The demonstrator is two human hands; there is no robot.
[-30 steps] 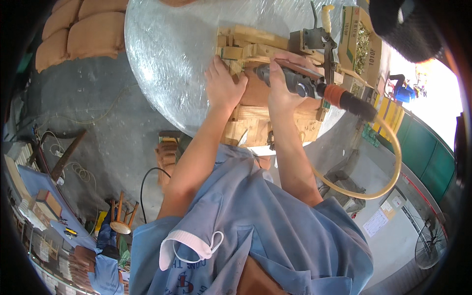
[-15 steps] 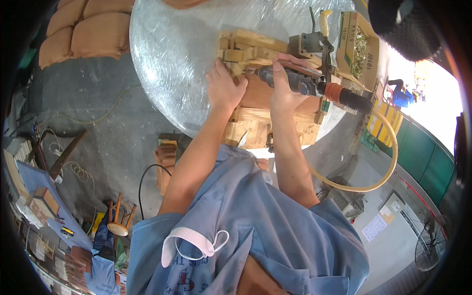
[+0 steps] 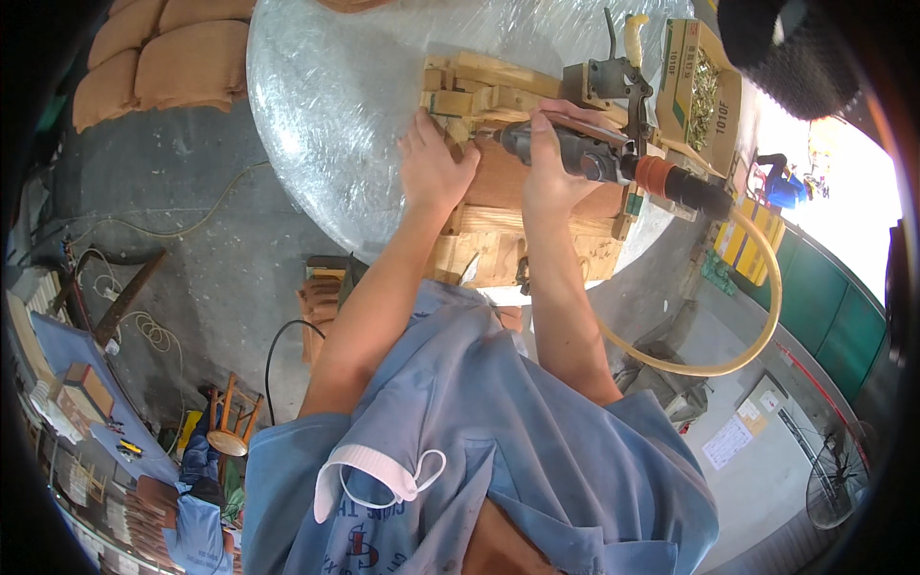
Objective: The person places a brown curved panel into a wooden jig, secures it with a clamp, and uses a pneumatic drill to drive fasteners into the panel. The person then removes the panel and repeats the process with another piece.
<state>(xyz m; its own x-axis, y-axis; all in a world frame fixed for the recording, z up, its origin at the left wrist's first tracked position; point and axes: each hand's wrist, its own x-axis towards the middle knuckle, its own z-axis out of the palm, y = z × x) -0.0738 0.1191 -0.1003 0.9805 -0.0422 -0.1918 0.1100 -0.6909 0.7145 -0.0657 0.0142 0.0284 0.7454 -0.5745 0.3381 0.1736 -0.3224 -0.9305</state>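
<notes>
My right hand [image 3: 554,168] is closed round the body of a black air drill [image 3: 585,158], whose tip points left at the wooden blocks. A yellow air hose [image 3: 767,278] loops away from the drill's back end past an orange-brown ring. My left hand [image 3: 436,172] lies with fingers stretched out at the left edge of a wooden jig [image 3: 541,257], its thumb close to the drill tip. Under the drill a reddish-brown wooden panel [image 3: 503,182] sits inside the jig. A metal toggle clamp [image 3: 613,81] with a yellowish grip stands on the jig's far right.
The jig rests on a round table [image 3: 326,134] wrapped in clear film. An open carton [image 3: 704,96] of small brass-coloured pieces stands at the right. Stacked brown wooden seats [image 3: 187,67] lie far left. Lower left are a stool [image 3: 230,426] and another person's blue shirt [image 3: 199,537].
The drill has rolled slightly in my right hand, and its hose end has shifted a little to the right. My left hand stays at the jig's left edge.
</notes>
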